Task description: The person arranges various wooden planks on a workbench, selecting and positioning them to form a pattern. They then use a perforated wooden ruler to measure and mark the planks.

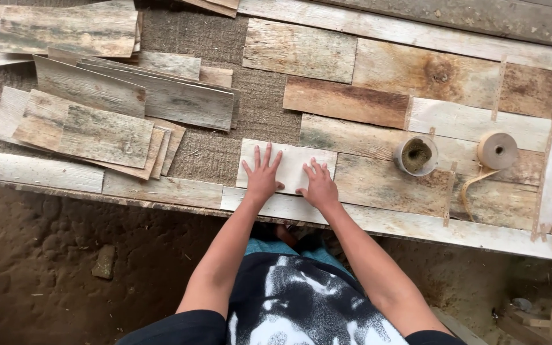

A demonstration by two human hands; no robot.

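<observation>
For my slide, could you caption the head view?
Left hand and right hand press a pale veneer sheet flat.

Veneer stack (91,108) left; tape rolls (456,153) right.

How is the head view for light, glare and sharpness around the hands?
Head view: soft, even daylight, no glare; left hand and right hand lie flat and sharp on the pale veneer piece, casting faint shadows; the dirt floor below is dimmer; edges bow slightly.
</observation>
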